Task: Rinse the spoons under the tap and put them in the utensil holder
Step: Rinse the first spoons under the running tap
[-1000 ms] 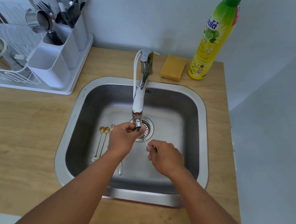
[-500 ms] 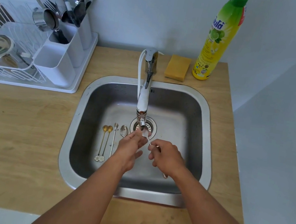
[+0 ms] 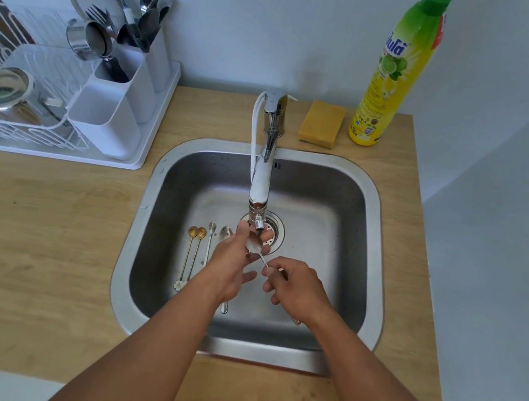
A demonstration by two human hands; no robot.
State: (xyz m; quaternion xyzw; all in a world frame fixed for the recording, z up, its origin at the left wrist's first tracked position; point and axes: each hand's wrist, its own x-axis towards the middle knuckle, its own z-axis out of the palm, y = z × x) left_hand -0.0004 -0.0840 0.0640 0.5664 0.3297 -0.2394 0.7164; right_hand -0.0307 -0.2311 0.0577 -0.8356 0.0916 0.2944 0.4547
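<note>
My right hand (image 3: 294, 286) pinches the handle of a silver spoon (image 3: 254, 244) whose bowl sits right under the tap (image 3: 262, 179) spout. My left hand (image 3: 232, 261) cups and rubs the bowl with its fingers. Two small gold spoons (image 3: 194, 248) and two silver spoons (image 3: 210, 240) lie side by side on the sink (image 3: 154, 189) floor, left of my left hand. The white utensil holder (image 3: 122, 101) stands on the drying rack tray at the back left, with forks and spoons in its rear compartments.
A white wire dish rack (image 3: 11, 104) with a lid and a metal cup fills the left counter. A yellow sponge (image 3: 322, 124) and a tall dish soap bottle (image 3: 398, 69) stand behind the sink. The drain strainer (image 3: 273, 231) lies under the spout.
My left hand came down from the spout tip to the spoon bowl. The spoon now sits under the tap with its bowl showing. The camera shifted slightly.
</note>
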